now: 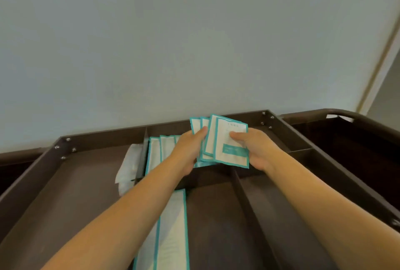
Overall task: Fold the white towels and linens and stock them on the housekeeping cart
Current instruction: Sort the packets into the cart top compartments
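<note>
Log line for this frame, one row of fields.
left hand: holds fanned packets | right hand: holds same packets | where: over cart tray | tray: more packets lying inside

packets (pixel 232 152): white, teal-edged, fanned, gripped by left hand (pixel 190 150) and right hand (pixel 256 150), frame centre | cart (pixel 75 183): dark brown, divided tray, lower frame
</note>
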`<state>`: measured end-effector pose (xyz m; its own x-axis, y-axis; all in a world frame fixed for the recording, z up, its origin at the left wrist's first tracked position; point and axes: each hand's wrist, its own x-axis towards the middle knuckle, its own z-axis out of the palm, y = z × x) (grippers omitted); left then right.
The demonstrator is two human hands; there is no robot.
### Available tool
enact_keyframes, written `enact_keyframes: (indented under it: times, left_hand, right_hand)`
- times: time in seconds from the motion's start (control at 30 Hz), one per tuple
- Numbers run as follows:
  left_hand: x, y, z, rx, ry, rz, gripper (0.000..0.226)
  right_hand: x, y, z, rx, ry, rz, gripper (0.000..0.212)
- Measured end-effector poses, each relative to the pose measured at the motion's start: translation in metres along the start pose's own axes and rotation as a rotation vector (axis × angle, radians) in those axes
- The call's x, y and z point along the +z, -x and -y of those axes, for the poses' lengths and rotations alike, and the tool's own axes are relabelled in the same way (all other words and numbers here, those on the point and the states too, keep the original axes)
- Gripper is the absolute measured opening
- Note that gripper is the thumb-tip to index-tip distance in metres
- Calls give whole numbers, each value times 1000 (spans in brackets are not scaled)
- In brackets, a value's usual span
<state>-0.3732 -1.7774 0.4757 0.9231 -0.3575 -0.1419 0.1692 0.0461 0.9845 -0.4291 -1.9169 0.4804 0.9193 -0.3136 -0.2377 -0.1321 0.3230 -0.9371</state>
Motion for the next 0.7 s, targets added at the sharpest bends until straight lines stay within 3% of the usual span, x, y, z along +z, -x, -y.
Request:
enact_keyframes:
  times: [0.1,0.27,0.43,0.7]
  left_hand:
    - [41,-17,-3,4,-9,-1,16]
    - [92,-45,1,51,-52,-185,17]
    - [115,-76,5,38,-242,-267,18]
    - [120,-111,19,10,-1172,-334,29]
  right_hand:
    - [-41,-17,18,-22,5,2,27]
    - [-85,-49,38,-13,21,0,22]
    - [-109,-85,49,72,76,-45,22]
    - [-115,-148,44,150,246,-113,30]
